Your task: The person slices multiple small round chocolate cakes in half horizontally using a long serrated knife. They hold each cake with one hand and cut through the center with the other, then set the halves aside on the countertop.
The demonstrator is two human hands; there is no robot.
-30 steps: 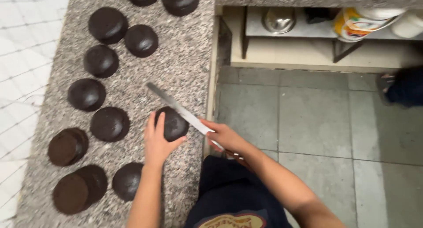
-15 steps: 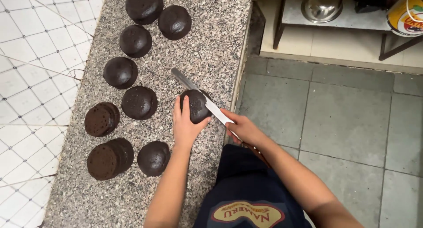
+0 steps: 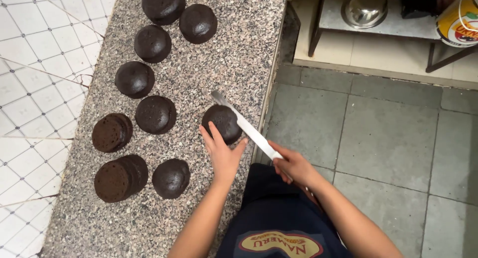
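The granite counter (image 3: 239, 54) carries many dark round cakes; the one being cut (image 3: 222, 122) lies near the counter's right edge, closest to the person. The long knife (image 3: 244, 126) crosses this cake, its long axis running diagonally, tip pointing away and to the left, handle toward the person. The left hand (image 3: 222, 156) is closed loosely against the cake's near side, fingers (image 3: 213, 134) touching it. The right hand (image 3: 294, 164) is clasped around the handle. I judge the blade could slip toward those fingers, or the cake could slide off the edge.
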